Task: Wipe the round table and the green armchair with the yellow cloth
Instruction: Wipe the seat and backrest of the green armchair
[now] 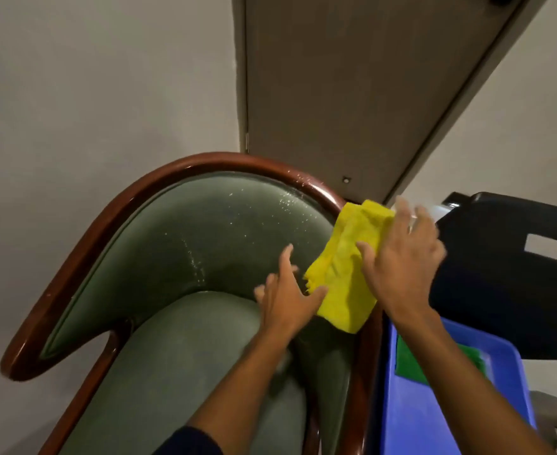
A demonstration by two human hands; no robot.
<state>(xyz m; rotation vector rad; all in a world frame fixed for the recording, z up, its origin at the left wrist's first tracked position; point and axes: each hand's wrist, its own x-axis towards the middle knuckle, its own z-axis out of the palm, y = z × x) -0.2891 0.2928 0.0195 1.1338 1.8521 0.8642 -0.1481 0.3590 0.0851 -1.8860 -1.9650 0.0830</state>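
The green armchair (185, 251) with a curved dark-red wooden rim fills the lower left; white spray droplets speckle its backrest. The yellow cloth (342, 274) is draped over the chair's right arm rim. My right hand (401, 257) lies flat on the cloth's right side, fingers spread and blurred. My left hand (287, 297) rests on the upholstery just left of the cloth, fingers apart, its thumb touching the cloth's lower edge. The round table is not in view.
A blue plastic tub (434, 405) with a green cloth (411, 362) inside stands right of the chair. A black chair (500, 274) is at right. A closed door (352, 93) and white walls are behind.
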